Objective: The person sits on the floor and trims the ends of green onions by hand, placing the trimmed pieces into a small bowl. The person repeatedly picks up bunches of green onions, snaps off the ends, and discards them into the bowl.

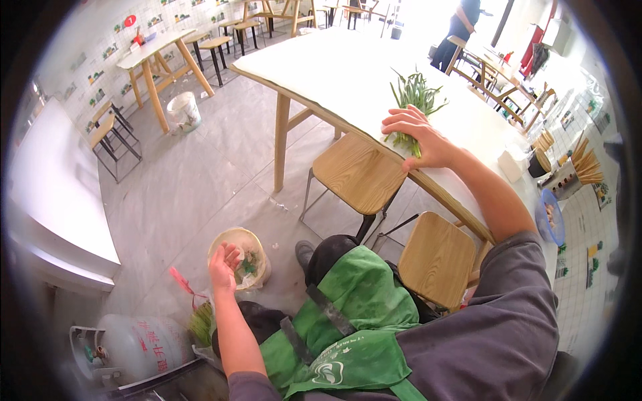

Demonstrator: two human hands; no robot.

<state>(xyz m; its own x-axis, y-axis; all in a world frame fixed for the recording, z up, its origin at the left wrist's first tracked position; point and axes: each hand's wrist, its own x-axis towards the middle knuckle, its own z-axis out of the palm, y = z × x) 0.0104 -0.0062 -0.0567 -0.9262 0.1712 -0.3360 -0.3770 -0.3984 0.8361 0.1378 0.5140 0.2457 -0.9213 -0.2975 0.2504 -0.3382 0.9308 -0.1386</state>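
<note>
My right hand [421,133] rests over the stem end of a bunch of green leafy vegetables [417,92] at the near edge of the white-topped table [321,65]; its fingers are spread across the stems, and whether they grip is hard to tell. My left hand [225,263] is over the near-left rim of a waste bucket [263,265] on the floor, palm partly up, fingers loosely curled, with nothing visible in it. Scraps lie inside the bucket. Beside my left forearm, low on the floor, stands another bundle of greens [201,323] near a pink plastic strip [181,280].
Wooden stools [360,173] [439,258] stand against the table's near side. A gas cylinder [145,346] is at lower left. A blue bowl [549,216] and a chopstick holder [564,180] are at right. A person [459,30] stands beyond the table.
</note>
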